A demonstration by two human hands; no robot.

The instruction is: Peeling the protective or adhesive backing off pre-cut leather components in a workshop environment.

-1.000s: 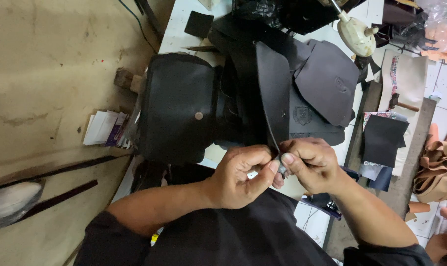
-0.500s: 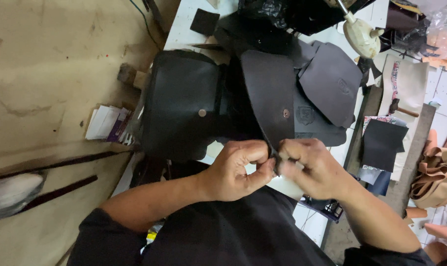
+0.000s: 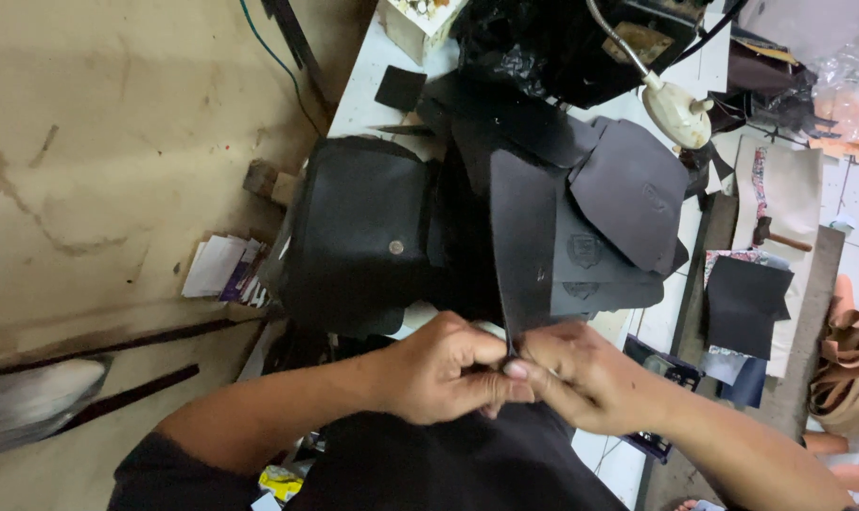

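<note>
Black leather strip [image 3: 524,246] is pinched at its near end by both hands, the left hand [image 3: 444,374] and right hand [image 3: 581,374] curled shut on it with knuckles touching, just above the lap. Its far end is laid over a pile of dark leather pieces [image 3: 628,199] on the white table [image 3: 363,95], just beside a black bag [image 3: 359,232] with a metal snap.
</note>
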